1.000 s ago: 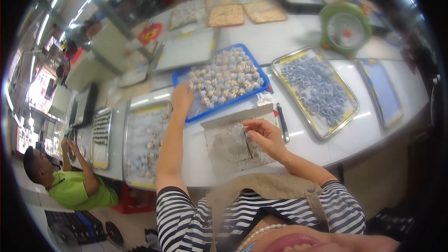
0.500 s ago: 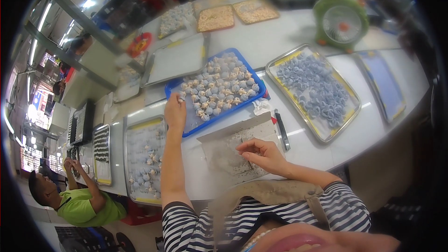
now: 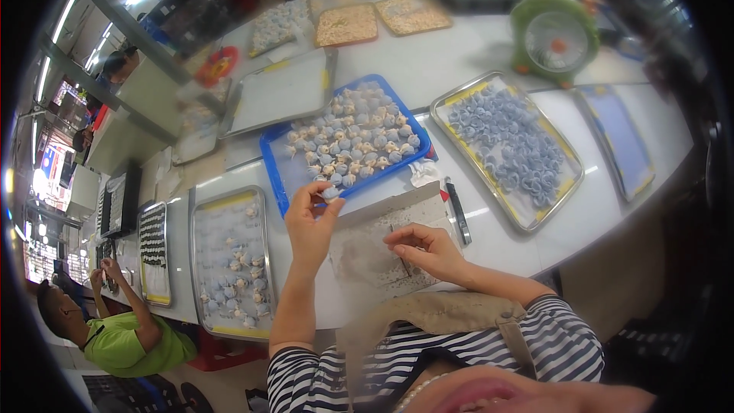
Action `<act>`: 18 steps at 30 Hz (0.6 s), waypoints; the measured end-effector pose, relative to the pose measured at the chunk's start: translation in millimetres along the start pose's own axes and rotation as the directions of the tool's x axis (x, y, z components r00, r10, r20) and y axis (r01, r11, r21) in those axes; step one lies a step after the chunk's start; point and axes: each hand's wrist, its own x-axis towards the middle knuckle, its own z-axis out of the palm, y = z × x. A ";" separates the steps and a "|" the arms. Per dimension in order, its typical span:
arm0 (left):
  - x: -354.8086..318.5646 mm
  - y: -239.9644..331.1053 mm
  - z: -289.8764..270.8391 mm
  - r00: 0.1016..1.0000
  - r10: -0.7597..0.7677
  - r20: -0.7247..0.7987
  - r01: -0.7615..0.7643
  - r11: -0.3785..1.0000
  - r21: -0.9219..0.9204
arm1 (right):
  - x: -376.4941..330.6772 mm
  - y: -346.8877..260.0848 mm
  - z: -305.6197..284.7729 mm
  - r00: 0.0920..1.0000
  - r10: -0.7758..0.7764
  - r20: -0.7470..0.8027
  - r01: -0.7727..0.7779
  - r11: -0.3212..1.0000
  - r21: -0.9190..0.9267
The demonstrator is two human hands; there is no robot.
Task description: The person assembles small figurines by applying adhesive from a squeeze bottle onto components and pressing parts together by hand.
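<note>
My left hand (image 3: 310, 222) pinches a small blue-and-cream piece (image 3: 330, 193) between thumb and fingertips, at the near edge of a blue tray (image 3: 273, 172). Many similar round blue-and-cream pieces (image 3: 359, 138) fill that tray. Over a piece of grey-brown cardboard (image 3: 359, 248) strewn with crumbs, my right hand (image 3: 428, 252) is closed, thumb against fingers. Whether something thin is in its fingertips cannot be made out. A dark pen-like tool (image 3: 459, 213) lies along the cardboard's right side, beside a crumpled white tissue (image 3: 423, 174).
To the right, a metal tray (image 3: 577, 180) bears blue ring-like pieces; beyond it stands a green fan (image 3: 554, 37). A metal tray (image 3: 267, 260) of scattered pieces lies left. A paper-lined tray (image 3: 279, 92) overlaps the blue one. A person in green (image 3: 126, 344) works at far left.
My left hand has come from the blue tray's left edge rightward and nearer to me, with a small piece now showing in its fingers. My right hand stays over the cardboard.
</note>
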 end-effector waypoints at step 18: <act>-48.9 8.4 42.8 0.927 -0.256 0.275 0.361 0.811 -0.461 | 2.4 2.4 4.2 0.998 -0.024 -0.065 0.027 0.999 0.046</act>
